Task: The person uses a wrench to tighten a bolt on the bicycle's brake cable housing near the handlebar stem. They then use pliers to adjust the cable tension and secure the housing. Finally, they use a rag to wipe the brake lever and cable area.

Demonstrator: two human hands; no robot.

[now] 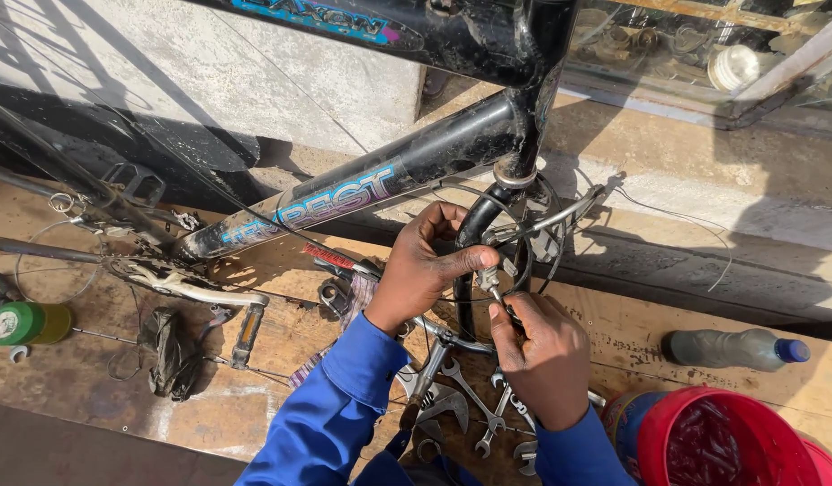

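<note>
Left hand (425, 261) pinching the brake arm (488, 270) at the fork (474, 236), right hand (542, 355) gripping a tool under it. Brake's mounted, cable (677, 225) dangling loose off to the right, spanners (452, 396) below on the worktop (632, 328).

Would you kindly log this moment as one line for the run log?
left hand: pinching brake part at black fork | right hand: fingers on same part from below | wrenches on wooden bench
</note>
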